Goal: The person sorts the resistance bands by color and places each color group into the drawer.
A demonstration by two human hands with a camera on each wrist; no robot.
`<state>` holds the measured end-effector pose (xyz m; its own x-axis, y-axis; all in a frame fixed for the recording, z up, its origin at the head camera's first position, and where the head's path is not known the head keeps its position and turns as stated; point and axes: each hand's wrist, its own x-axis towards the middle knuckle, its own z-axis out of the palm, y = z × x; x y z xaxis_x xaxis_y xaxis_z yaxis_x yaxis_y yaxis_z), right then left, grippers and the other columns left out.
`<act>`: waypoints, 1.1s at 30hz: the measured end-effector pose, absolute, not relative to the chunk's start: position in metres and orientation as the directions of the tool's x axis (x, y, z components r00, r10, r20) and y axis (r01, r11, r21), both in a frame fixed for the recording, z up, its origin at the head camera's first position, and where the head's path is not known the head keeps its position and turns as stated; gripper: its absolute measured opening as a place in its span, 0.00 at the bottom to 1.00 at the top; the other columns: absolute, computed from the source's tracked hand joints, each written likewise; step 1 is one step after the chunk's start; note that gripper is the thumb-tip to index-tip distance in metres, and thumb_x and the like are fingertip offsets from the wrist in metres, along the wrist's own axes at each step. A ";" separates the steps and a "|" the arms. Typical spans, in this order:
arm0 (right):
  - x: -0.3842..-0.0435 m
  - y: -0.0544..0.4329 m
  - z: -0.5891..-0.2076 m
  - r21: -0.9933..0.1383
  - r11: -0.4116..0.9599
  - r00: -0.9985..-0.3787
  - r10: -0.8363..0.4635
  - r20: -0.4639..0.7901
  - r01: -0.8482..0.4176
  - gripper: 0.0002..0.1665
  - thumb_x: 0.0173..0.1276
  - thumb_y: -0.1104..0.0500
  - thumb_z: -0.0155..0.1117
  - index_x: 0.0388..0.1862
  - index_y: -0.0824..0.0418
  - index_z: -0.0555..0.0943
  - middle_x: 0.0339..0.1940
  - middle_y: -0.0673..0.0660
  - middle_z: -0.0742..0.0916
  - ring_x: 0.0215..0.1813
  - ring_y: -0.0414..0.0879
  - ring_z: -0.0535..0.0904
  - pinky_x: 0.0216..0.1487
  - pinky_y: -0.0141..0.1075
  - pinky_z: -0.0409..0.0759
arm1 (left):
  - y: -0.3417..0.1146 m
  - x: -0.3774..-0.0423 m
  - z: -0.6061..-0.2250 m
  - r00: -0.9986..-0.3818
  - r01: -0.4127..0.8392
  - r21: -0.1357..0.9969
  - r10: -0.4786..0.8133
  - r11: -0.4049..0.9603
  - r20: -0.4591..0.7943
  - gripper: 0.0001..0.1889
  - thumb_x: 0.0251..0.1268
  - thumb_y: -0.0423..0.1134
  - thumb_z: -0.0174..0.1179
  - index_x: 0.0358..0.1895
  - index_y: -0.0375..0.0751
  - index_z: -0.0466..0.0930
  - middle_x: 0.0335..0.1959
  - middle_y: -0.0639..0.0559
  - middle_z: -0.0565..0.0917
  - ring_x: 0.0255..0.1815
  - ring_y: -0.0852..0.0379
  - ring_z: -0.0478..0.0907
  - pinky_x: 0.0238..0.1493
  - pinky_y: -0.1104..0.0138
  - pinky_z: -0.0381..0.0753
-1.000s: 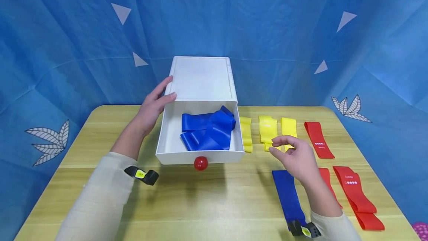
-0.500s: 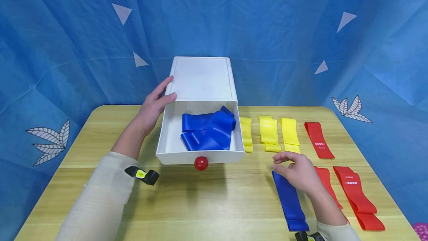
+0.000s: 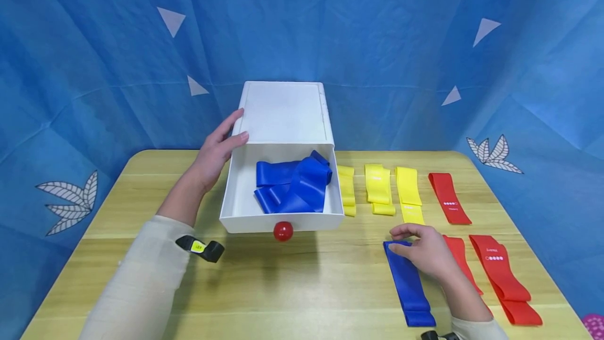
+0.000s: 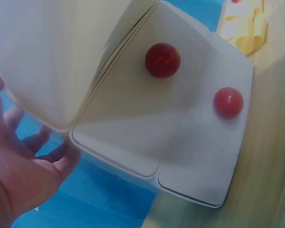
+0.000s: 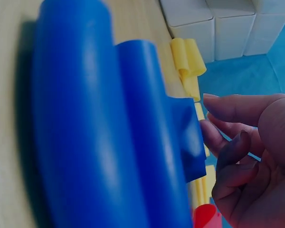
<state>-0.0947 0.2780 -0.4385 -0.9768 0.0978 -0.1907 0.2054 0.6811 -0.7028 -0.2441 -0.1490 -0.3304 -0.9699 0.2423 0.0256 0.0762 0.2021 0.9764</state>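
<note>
My left hand (image 3: 214,153) rests against the left side of a white drawer unit (image 3: 285,112), fingers spread along its edge. The pulled-out top drawer (image 3: 239,182) has a red round knob (image 3: 283,231) and holds crumpled blue resistance bands (image 3: 302,185). To the right, my right hand (image 3: 424,251) is at the far end of a folded blue resistance band (image 3: 408,287) lying on the table. In the right wrist view, thumb and fingers stand apart at the end of that band (image 5: 85,114), an index fingertip right at its edge.
Several yellow bands (image 3: 377,182) lie beside the drawer unit. Red bands (image 3: 502,272) lie along the table's (image 3: 283,298) right side. Lower drawers with red knobs (image 4: 229,102) show in the left wrist view. A blue curtain (image 3: 377,41) hangs behind.
My right hand has moved down and toward me, from over the yellow bands to the far end of the blue band. The left hand and drawer unit have stayed put.
</note>
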 end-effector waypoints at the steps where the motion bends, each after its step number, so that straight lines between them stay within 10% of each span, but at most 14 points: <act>1: -0.095 0.278 -0.440 -0.701 0.681 -0.976 0.100 -0.195 0.210 0.19 0.60 0.59 0.76 0.51 0.61 0.85 0.45 0.57 0.87 0.34 0.50 0.75 0.31 0.39 0.73 | -0.149 -0.244 -0.331 -0.970 0.076 0.976 0.242 0.202 0.026 0.36 0.72 0.57 0.54 0.80 0.67 0.52 0.81 0.58 0.46 0.79 0.51 0.45 0.71 0.43 0.53; 8: -0.096 0.284 -0.446 -0.626 0.754 -0.974 0.084 -0.209 0.199 0.22 0.59 0.57 0.78 0.52 0.61 0.86 0.51 0.61 0.85 0.55 0.60 0.76 0.44 0.49 0.78 | -0.150 -0.243 -0.332 -0.970 0.073 0.978 0.242 0.195 0.024 0.36 0.72 0.56 0.54 0.80 0.67 0.52 0.81 0.58 0.46 0.79 0.50 0.46 0.71 0.42 0.53; 33: -0.091 0.284 -0.421 -0.564 0.811 -0.981 0.064 -0.181 0.157 0.13 0.61 0.55 0.75 0.42 0.59 0.87 0.37 0.53 0.84 0.40 0.51 0.76 0.32 0.40 0.74 | -0.149 -0.244 -0.332 -0.968 0.082 0.980 0.250 0.182 0.034 0.36 0.71 0.57 0.54 0.80 0.67 0.52 0.81 0.58 0.46 0.78 0.51 0.46 0.71 0.42 0.53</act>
